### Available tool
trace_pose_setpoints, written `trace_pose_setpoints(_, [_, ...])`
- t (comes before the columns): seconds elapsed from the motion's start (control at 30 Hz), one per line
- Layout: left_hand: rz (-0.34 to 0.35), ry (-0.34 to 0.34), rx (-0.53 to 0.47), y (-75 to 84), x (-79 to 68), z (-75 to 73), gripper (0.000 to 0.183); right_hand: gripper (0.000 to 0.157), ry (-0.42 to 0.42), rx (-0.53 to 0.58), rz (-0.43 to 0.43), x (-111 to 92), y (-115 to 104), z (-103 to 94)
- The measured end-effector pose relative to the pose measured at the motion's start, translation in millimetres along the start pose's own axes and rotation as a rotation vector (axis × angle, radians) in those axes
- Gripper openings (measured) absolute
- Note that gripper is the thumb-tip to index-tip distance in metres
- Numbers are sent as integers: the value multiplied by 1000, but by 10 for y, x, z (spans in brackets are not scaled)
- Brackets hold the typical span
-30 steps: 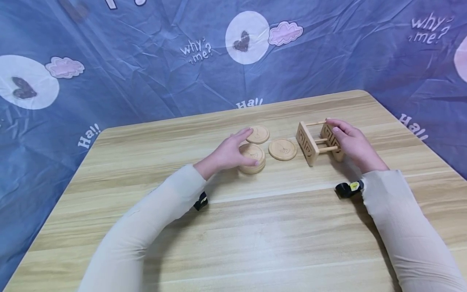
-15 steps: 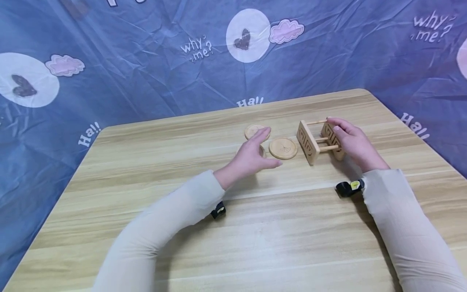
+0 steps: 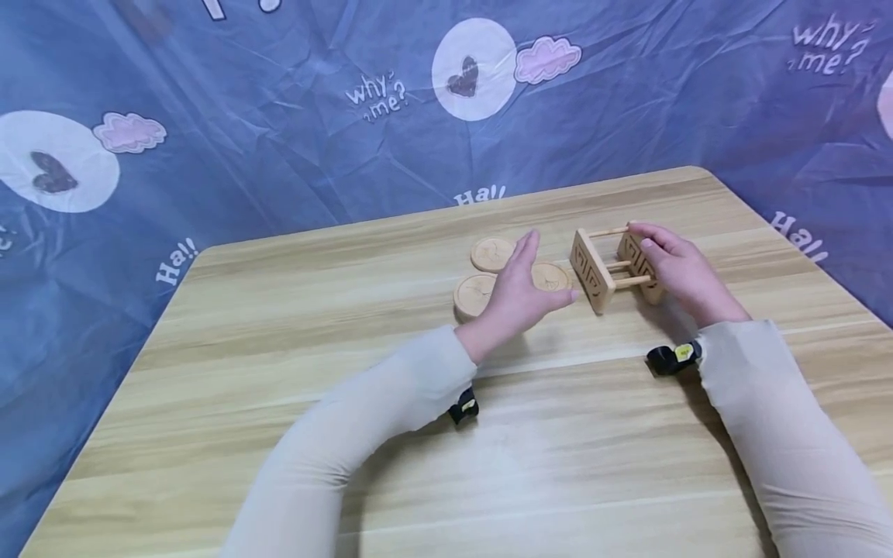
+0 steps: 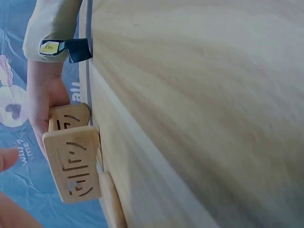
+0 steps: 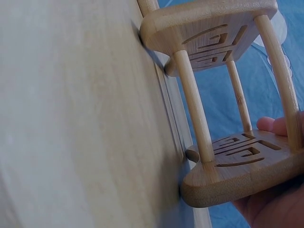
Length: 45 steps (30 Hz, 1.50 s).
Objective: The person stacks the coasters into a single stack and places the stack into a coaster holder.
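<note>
Wooden rack (image 3: 591, 271), on bench (image 3: 593, 442): rods (image 5: 194, 104) running left-right, panels (image 4: 71, 164) lengthwise pointing away; right hand (image 3: 687, 275) grips right panel. Left hand (image 3: 515, 298) near coasters (image 3: 492, 253), fingers spread. Blue cloth (image 3: 279, 116), I read: "why me?", "Ha!!".

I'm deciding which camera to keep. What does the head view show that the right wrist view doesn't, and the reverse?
Only the head view: the left grip, the carved tops of three wooden discs, both sleeves, and the lettering on the blue cloth.

Only the right wrist view: on the rack, the inner face of the panel farther from the right grip.

Both: the rack, the right grip holding its end, the tabletop, and the blue cloth. A sliver of wood at the wrist view's top edge is too cropped to identify.
</note>
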State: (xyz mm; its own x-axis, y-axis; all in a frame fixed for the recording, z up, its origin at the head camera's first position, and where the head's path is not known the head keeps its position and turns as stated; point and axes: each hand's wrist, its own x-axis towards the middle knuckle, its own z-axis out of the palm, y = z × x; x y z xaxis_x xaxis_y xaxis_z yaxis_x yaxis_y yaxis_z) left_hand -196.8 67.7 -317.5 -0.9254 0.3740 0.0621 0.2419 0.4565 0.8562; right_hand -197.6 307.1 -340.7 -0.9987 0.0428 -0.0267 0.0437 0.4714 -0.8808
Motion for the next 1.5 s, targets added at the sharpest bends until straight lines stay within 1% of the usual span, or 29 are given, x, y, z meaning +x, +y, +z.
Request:
trace_pose_setpoints(0.2, [-115, 59, -71, -24, 79, 98, 104, 55, -4, 5, -5, 10, -28, 25])
trace_pose_setpoints(0.37, [-199, 102, -114, 21, 153, 253, 108, 55, 3, -6, -5, -8, -33, 8])
trace_pose_setpoints(0.5, [-263, 154, -133, 72, 193, 372, 113, 55, 5, -15, -11, -25, -36, -7])
trace_pose_setpoints(0.6, [-299, 190, -113, 82, 220, 423, 116, 55, 7, -16, -13, -27, -38, -2])
trace_pose_setpoints(0.7, [-321, 218, -115, 73, 249, 457, 116, 55, 8, -12, -11, -27, -41, 2])
trace_pose_setpoints(0.87, [-346, 262, -157, 31, 294, 525, 114, 56, 7, -20, -9, -16, -35, -5])
trace_pose_setpoints(1.03, [-367, 284, -170, -21, 310, 575, 114, 56, 7, -20, -13, -7, -23, -5])
trace_pose_setpoints(1.1, [-373, 282, -153, -37, 316, 580, 113, 56, 7, -17, -11, -5, -20, -3])
trace_pose_setpoints(1.3, [-386, 265, -59, -75, 341, 558, 105, 56, 0, -9, -2, 4, -18, -3])
trace_pose_setpoints(1.5, [-402, 262, -13, -110, 367, 554, 103, 56, -1, 5, -9, 15, -12, -2])
